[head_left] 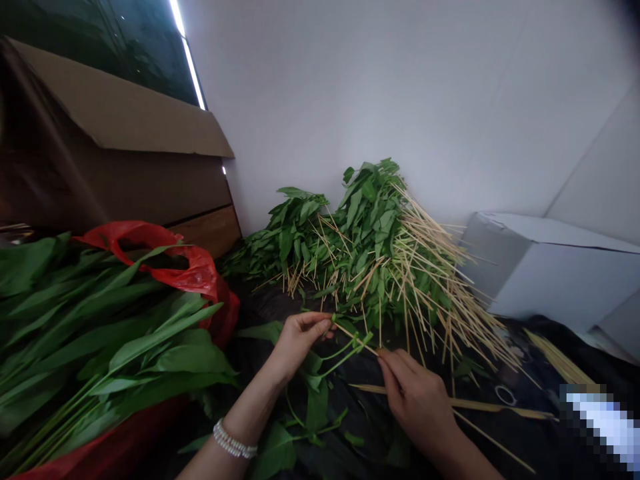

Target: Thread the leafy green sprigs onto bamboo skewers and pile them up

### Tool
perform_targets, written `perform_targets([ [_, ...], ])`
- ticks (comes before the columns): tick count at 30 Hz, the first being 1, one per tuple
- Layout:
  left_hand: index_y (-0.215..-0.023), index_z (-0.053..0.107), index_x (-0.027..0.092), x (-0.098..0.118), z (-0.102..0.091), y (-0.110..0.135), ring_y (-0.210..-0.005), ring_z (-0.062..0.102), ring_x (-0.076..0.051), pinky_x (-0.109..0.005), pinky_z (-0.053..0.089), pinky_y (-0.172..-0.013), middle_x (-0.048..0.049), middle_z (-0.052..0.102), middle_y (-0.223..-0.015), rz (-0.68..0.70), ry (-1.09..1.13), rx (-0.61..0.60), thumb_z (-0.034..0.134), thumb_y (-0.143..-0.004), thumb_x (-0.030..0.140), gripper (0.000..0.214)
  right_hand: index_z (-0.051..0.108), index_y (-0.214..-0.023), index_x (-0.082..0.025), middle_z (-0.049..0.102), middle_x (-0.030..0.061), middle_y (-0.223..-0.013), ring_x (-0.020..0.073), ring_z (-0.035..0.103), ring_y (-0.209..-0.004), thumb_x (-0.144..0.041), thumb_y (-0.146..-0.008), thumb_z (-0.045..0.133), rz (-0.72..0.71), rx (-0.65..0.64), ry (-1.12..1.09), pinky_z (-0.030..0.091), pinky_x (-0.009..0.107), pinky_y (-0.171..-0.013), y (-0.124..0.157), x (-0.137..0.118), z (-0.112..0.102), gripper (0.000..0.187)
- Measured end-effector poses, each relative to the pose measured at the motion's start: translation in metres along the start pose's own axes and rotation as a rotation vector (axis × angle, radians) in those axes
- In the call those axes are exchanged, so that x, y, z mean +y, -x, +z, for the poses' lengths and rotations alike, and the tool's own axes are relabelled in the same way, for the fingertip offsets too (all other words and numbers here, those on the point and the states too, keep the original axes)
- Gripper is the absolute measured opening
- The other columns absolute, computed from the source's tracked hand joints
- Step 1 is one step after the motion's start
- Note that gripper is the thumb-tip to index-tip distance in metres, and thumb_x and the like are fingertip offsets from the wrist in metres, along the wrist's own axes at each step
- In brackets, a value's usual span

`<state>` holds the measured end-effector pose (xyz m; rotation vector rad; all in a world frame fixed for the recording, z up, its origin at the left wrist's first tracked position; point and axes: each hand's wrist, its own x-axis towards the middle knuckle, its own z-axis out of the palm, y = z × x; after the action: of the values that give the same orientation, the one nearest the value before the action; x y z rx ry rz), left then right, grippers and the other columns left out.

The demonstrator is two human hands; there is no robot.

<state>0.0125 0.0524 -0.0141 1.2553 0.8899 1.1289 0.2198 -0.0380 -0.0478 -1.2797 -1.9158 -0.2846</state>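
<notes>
My right hand (417,397) is closed round a thin bamboo skewer (370,349), held at a slant in front of me. Bits of leafy green stem (357,343) are threaded on the skewer, with leaves hanging below it. At the skewer's far tip, my left hand (303,339) pinches a piece of green stem between thumb and fingers. Beyond both hands lies a large pile of skewered leafy greens (370,213), with many bare skewer ends (440,267) pointing right. Loose leaves (275,450) lie under my hands.
To the left, a red plastic bag (210,273) holds long leafy greens (115,340). Behind it stands a cardboard box (140,173). A white box (560,280) is at the right, near bundled skewers (563,360). Black sheeting (365,440) covers the work surface; a white wall (400,87) rises behind.
</notes>
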Motion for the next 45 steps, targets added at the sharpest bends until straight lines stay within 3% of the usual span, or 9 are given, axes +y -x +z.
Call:
perform_targets([
  [8,-0.092,0.074,0.013,0.004,0.0,0.0,-0.065,0.064,-0.013,-0.024,0.05,-0.068,-0.0041,0.073,-0.074,0.027,-0.043,-0.024,0.082,-0.065,0.04,0.039,0.063,-0.102,-0.016,0.065,0.0043,-0.078,0.015,0.066,-0.07,-0.017,-0.097,0.04,0.01,0.007,-0.034,0.051,0.025,-0.069,-0.003,-0.003,-0.002,0.024],
  [18,-0.078,0.074,0.015,-0.005,-0.008,-0.001,-0.064,0.059,-0.012,-0.023,0.046,-0.067,-0.0029,0.07,-0.071,-0.032,-0.02,-0.126,0.078,-0.071,0.038,0.025,0.063,-0.105,-0.015,0.065,0.0048,-0.077,0.0151,0.067,-0.069,-0.015,-0.097,0.041,-0.025,0.048,-0.05,0.051,0.025,-0.067,-0.002,-0.005,-0.002,0.023],
  [27,-0.074,0.074,0.014,0.0,0.006,0.006,-0.064,0.059,-0.013,-0.023,0.047,-0.066,-0.0029,0.069,-0.069,-0.039,-0.069,-0.255,0.082,-0.064,0.039,0.028,0.062,-0.106,-0.015,0.065,0.0046,-0.078,0.0157,0.066,-0.07,-0.016,-0.097,0.041,-0.039,0.023,-0.028,0.05,0.025,-0.067,-0.001,-0.007,0.003,0.023],
  [30,-0.085,0.075,0.014,0.004,0.001,0.003,-0.068,0.061,-0.014,-0.024,0.048,-0.068,-0.0058,0.072,-0.079,0.004,-0.067,-0.196,0.078,-0.068,0.045,0.036,0.061,-0.106,-0.016,0.066,0.0042,-0.079,0.0148,0.066,-0.069,-0.015,-0.096,0.042,-0.031,0.059,-0.035,0.049,0.025,-0.067,-0.004,-0.004,-0.003,0.022],
  [34,-0.094,0.073,0.012,0.006,-0.018,-0.009,-0.069,0.063,-0.016,-0.025,0.049,-0.065,-0.009,0.073,-0.083,0.078,-0.116,0.146,0.067,-0.077,0.05,0.042,0.058,-0.099,-0.017,0.064,0.0041,-0.078,0.0139,0.062,-0.064,-0.013,-0.093,0.045,-0.042,0.141,-0.087,0.047,0.026,-0.062,-0.006,0.0,-0.02,0.015],
  [36,-0.097,0.072,0.013,0.001,-0.027,-0.015,-0.076,0.065,-0.02,-0.028,0.051,-0.069,-0.0093,0.073,-0.086,0.127,-0.195,0.252,0.065,-0.078,0.043,0.036,0.057,-0.095,-0.017,0.062,0.0039,-0.075,0.014,0.06,-0.061,-0.011,-0.09,0.046,-0.121,0.135,-0.131,0.045,0.027,-0.058,-0.006,-0.002,-0.027,0.013],
  [38,-0.101,0.071,0.014,-0.006,-0.032,-0.019,-0.087,0.066,-0.023,-0.034,0.051,-0.08,-0.01,0.073,-0.094,0.201,-0.356,0.245,0.06,-0.081,0.031,0.028,0.056,-0.093,-0.016,0.061,0.004,-0.072,0.0149,0.059,-0.06,-0.008,-0.087,0.047,-0.22,0.108,-0.155,0.045,0.027,-0.057,-0.007,-0.007,-0.029,0.014],
  [42,-0.125,0.061,0.021,-0.023,-0.032,-0.017,-0.118,0.056,-0.025,-0.043,0.039,-0.104,-0.0093,0.063,-0.126,0.345,-0.838,0.059,0.046,-0.082,0.009,0.047,0.056,-0.091,-0.016,0.059,0.0029,-0.069,0.0155,0.057,-0.06,-0.007,-0.084,0.047,-0.289,0.056,-0.148,0.044,0.028,-0.056,-0.007,-0.015,-0.024,0.014],
  [45,-0.141,0.045,0.024,-0.031,-0.031,-0.012,-0.124,0.049,-0.025,-0.043,0.036,-0.105,-0.0105,0.053,-0.138,0.333,-1.098,-0.06,0.042,-0.082,0.003,0.063,0.056,-0.093,-0.016,0.06,0.0032,-0.07,0.0153,0.057,-0.061,-0.007,-0.085,0.047,-0.276,0.052,-0.14,0.044,0.027,-0.057,-0.007,-0.015,-0.02,0.015],
])
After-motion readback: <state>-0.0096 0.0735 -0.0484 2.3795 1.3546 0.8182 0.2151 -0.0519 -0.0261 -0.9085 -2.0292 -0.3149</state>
